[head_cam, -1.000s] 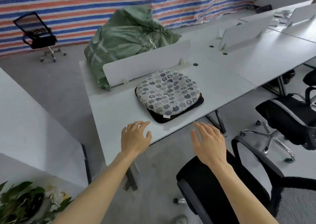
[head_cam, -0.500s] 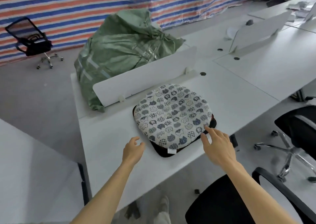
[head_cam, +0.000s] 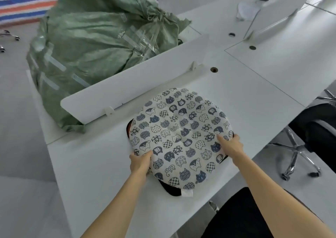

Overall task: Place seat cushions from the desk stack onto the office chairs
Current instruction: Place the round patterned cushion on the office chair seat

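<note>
Cushion in cat print (head_cam: 180, 136) lies at the centre of the frame on the white desk (head_cam: 91, 165), stacked on a dark cushion (head_cam: 171, 190) whose edges peek out. The left hand (head_cam: 140, 162) grips its lower-left rim and the right hand (head_cam: 230, 145) its right rim, thumbs on top; the fingers seem tucked underneath, hidden. Just behind stands a low white divider (head_cam: 138, 85), with a bulky green sack (head_cam: 94, 43) beyond it at upper left. One black office chair (head_cam: 236, 217) sits at bottom right, another (head_cam: 316, 128) at the right edge.
</note>
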`<state>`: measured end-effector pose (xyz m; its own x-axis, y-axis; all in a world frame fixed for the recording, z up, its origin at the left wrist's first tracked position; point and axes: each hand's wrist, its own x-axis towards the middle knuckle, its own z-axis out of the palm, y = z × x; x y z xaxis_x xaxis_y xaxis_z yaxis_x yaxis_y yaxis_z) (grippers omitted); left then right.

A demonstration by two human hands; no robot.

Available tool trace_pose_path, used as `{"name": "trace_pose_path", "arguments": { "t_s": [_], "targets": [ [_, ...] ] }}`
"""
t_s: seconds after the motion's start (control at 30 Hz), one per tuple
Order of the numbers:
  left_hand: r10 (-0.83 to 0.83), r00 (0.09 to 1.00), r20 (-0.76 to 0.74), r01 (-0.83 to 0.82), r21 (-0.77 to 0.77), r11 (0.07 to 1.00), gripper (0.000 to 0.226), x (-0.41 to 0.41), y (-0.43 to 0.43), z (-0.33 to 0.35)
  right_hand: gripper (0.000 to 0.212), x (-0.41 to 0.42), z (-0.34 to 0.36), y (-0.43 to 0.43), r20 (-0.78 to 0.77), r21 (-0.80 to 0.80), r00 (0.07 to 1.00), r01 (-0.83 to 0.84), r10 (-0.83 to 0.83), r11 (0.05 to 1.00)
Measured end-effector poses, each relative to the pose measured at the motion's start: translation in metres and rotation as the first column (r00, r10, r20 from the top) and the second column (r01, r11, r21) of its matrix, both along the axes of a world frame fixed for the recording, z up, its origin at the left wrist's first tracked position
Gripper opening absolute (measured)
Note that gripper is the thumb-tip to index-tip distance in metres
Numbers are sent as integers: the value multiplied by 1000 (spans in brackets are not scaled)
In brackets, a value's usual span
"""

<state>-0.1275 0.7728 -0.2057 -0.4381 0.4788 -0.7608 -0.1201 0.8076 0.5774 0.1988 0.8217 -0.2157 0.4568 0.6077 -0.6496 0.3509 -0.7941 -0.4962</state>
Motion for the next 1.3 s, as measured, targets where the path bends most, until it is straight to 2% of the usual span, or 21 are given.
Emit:
{"name": "trace_pose_path", "arguments": {
  "t_s": [0.1, 0.2, 0.27, 0.33, 0.4, 0.57, 0.67, 0.8, 0.9, 1.07, 1.17, 1.3],
  "targets": [
    [39, 998, 47, -39, -1, 999, 79, -7, 5, -14, 109, -2, -24, 17, -25, 11, 993, 112, -112, 994],
    [39, 992, 120, -42, 21, 999, 65, -10, 12, -11, 103, -17, -7, 21, 64, 38, 985, 155, -157, 987],
    [24, 986, 166, -34, 60, 998, 59, -9, 17, -6, 89, -20, 5, 24, -18, 77, 982, 187, -187, 979],
    [-6, 984, 177, -14, 113, 993, 66, -7, 20, -1, 64, -22, 25, 24, -158, 110, 965, 227, -209, 968],
    [-38, 983, 179, 9, 163, 987, 76, -4, 18, 5, 47, -25, 46, 22, -225, 154, 959, 211, -174, 965],
    [-93, 992, 84, 67, 272, 960, 76, 9, 6, 28, 47, -41, 90, -2, -312, 265, 947, 166, -78, 950],
    [-67, 998, 22, 54, 361, 931, 76, 17, -3, 51, 51, -37, 119, -42, -307, 397, 950, 187, -62, 898],
    [-60, 996, -59, 81, 464, 882, 78, 38, -36, 94, 78, -2, 147, -121, -367, 488, 930, 196, -3, 851],
    [-112, 992, -66, 130, 526, 841, 77, 68, -78, 122, 76, 36, 145, -186, -412, 488, 910, 174, 50, 855],
    [-271, 963, 10, 222, 546, 808, 79, 136, -176, 147, 68, 91, 132, -294, -470, 470, 874, 134, 119, 872],
    [-391, 919, -37, 353, 515, 781, 83, 174, -238, 148, 53, 118, 121, -362, -545, 407, 838, 249, 15, 879],
    [-531, 843, -81, 505, 457, 732, 78, 207, -297, 139, 42, 145, 99, -441, -529, 308, 838, 335, -132, 890]
  ]
}}
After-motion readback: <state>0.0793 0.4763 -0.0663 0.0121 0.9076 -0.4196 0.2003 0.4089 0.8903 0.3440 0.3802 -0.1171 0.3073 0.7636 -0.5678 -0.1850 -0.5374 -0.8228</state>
